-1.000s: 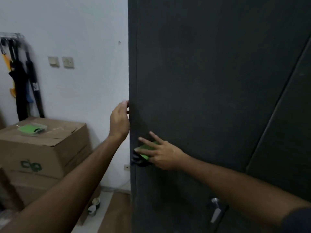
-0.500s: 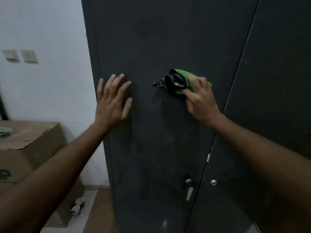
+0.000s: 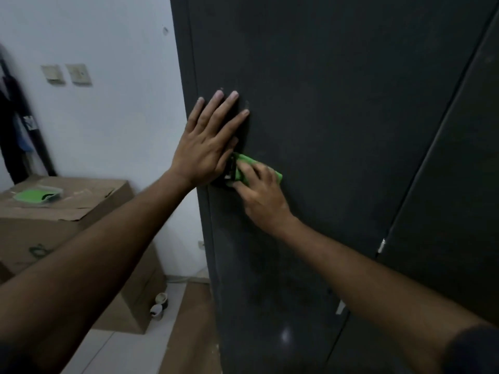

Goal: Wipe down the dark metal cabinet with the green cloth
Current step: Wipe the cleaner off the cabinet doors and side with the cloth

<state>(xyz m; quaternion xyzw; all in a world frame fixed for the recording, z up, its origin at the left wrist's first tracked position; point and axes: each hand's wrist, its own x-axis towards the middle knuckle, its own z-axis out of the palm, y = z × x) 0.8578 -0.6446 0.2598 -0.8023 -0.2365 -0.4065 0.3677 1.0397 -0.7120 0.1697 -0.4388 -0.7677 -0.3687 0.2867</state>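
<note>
The dark metal cabinet (image 3: 337,103) fills the right of the head view, with a seam between its two doors. My left hand (image 3: 208,141) lies flat on the left door near its edge, fingers spread and pointing up. Just below and to the right of it, my right hand (image 3: 259,193) presses the green cloth (image 3: 244,168) with black trim against the door. The cloth shows above my fingers and touches my left palm's edge.
Cardboard boxes (image 3: 81,228) stand at the left against the white wall, with a green packet (image 3: 36,195) on top. Two small cups (image 3: 159,305) sit on the floor by the boxes. Dark items (image 3: 13,130) hang at the far left. A door handle (image 3: 340,306) is low down.
My right hand has carried the cloth down and left across the door, up against my left hand. My left hand stays flat on the door near its edge.
</note>
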